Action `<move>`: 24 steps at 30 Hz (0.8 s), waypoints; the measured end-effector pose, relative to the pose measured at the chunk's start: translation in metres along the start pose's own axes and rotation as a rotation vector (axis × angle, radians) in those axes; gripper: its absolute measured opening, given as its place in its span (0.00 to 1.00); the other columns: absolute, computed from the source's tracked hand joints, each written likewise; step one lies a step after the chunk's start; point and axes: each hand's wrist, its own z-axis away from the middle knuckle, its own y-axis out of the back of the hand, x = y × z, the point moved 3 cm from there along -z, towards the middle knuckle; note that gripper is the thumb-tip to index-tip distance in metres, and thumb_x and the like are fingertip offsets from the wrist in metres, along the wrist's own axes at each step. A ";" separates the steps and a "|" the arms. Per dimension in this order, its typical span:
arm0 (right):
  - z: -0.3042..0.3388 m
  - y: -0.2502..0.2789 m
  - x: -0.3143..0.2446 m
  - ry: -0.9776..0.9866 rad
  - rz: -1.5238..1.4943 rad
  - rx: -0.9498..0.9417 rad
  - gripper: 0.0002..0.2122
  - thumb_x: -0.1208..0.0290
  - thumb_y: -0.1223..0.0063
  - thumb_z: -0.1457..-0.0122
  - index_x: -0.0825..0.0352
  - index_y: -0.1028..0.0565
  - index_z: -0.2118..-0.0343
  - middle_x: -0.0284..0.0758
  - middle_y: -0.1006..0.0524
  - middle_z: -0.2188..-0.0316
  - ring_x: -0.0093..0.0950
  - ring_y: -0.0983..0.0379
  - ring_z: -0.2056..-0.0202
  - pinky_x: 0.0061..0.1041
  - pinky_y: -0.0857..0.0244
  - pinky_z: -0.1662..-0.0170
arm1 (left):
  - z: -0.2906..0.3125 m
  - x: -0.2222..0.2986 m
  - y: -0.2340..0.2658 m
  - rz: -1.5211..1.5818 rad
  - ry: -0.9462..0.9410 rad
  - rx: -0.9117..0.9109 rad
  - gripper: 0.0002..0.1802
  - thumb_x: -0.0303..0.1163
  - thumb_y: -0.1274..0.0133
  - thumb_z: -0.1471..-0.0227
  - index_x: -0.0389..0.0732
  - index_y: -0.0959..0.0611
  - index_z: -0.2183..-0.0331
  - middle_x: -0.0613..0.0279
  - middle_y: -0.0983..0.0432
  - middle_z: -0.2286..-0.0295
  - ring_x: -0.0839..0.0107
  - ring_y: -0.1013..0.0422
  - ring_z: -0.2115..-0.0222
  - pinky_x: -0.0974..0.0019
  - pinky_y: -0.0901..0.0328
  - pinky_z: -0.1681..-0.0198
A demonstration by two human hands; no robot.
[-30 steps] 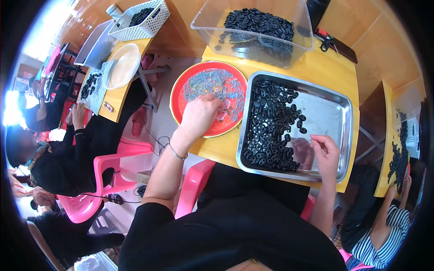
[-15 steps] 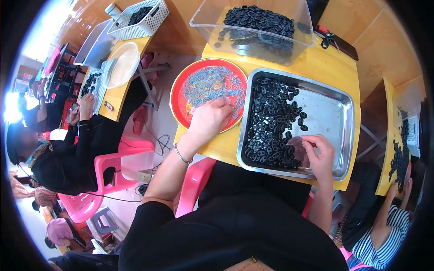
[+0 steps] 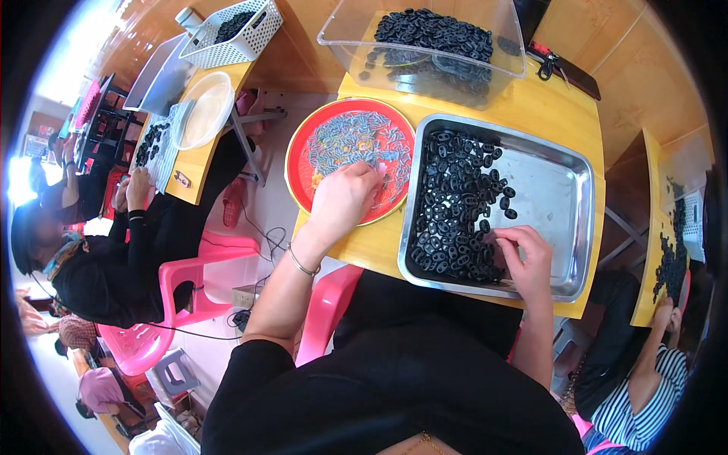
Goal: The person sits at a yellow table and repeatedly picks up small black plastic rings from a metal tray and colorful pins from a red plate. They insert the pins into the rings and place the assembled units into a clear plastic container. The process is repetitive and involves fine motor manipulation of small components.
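Observation:
My left hand (image 3: 345, 199) is over a round red tray (image 3: 299, 163) of small, thin grey pieces (image 3: 345, 136). Its fingers are pinched together at the tray's near right part; what they hold, if anything, is hidden. On the right, a rectangular metal tray (image 3: 557, 178) has a heap of black oval pieces with two holes (image 3: 447, 205) along its left side. My right hand (image 3: 528, 258) reaches in from the near side, thumb and fingers closed at the heap's right edge. Whatever lies between those fingertips is too small to make out.
A clear plastic bin (image 3: 500, 72) with more black pieces stands behind the metal tray on the yellow table (image 3: 580, 125). Black-handled scissors (image 3: 547, 67) lie at the back right. Co-workers sit left and right; a pink chair (image 3: 193, 284) stands on the left.
My right hand has shifted left, bringing its fingertips up to the black heap. My left hand has moved slightly left over the red tray. The co-worker's hands at the right have come together.

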 end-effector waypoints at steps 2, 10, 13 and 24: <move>0.002 -0.003 0.004 -0.013 0.003 0.000 0.06 0.82 0.48 0.52 0.69 0.25 0.70 0.34 0.27 0.76 0.22 0.30 0.80 0.17 0.38 0.78 | 0.000 -0.001 0.005 0.099 -0.020 -0.001 0.06 0.30 0.50 0.54 0.39 0.23 0.79 0.58 0.31 0.80 0.59 0.31 0.77 0.60 0.34 0.73; 0.003 -0.005 0.002 -0.061 -0.021 -0.005 0.06 0.81 0.47 0.53 0.68 0.25 0.70 0.35 0.27 0.76 0.23 0.31 0.79 0.19 0.39 0.76 | 0.006 -0.004 0.006 0.116 -0.012 -0.016 0.03 0.28 0.47 0.59 0.40 0.22 0.77 0.58 0.32 0.79 0.60 0.31 0.75 0.61 0.34 0.72; 0.003 -0.005 0.002 -0.015 0.008 0.000 0.06 0.81 0.48 0.53 0.68 0.25 0.70 0.35 0.27 0.76 0.23 0.30 0.78 0.19 0.38 0.76 | -0.003 -0.001 -0.002 0.086 -0.061 0.033 0.04 0.26 0.47 0.62 0.41 0.22 0.76 0.59 0.30 0.78 0.60 0.31 0.75 0.61 0.34 0.73; 0.003 0.026 0.021 -0.119 0.052 0.121 0.05 0.80 0.48 0.52 0.69 0.25 0.71 0.36 0.26 0.74 0.26 0.29 0.75 0.20 0.36 0.70 | -0.014 0.007 -0.020 -0.052 -0.032 0.058 0.05 0.26 0.47 0.66 0.42 0.21 0.78 0.61 0.29 0.79 0.61 0.30 0.75 0.62 0.34 0.72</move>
